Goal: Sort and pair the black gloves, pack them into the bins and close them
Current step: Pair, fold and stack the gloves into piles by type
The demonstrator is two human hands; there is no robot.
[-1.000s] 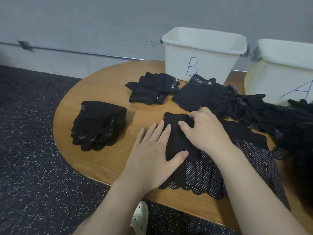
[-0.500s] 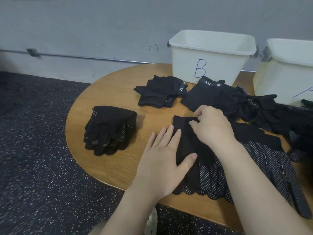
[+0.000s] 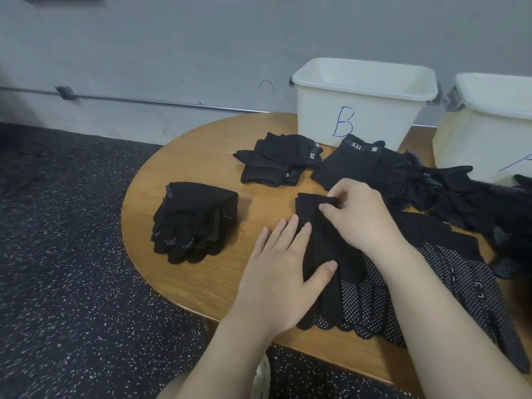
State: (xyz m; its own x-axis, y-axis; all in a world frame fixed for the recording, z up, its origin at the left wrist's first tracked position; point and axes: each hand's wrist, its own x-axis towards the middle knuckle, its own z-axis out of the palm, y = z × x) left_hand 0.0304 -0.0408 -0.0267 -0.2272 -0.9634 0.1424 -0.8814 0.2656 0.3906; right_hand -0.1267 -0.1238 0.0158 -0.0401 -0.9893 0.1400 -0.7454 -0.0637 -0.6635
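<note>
Here, glove in work (image 3: 322,243): flat on the tabletop (image 3: 201,168), atop dotted gloves (image 3: 371,300)
Right hand (image 3: 359,217): fingers curled, pinching the cuff edge
Left hand (image 3: 279,272): fingers straight, pressing the glove flat
Folded pile (image 3: 195,220): left, apart
5.11 pile (image 3: 279,164): beside bin B (image 3: 359,110)
Bin A (image 3: 489,125): right, both lidless

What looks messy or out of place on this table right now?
Mainly the loose heap of gloves at the right, tangled in front of bin A and unsorted, unlike the two neat stacks at the left. The left hand presses the glove being folded; the right hand pinches its cuff. Nothing looks damaged.
</note>
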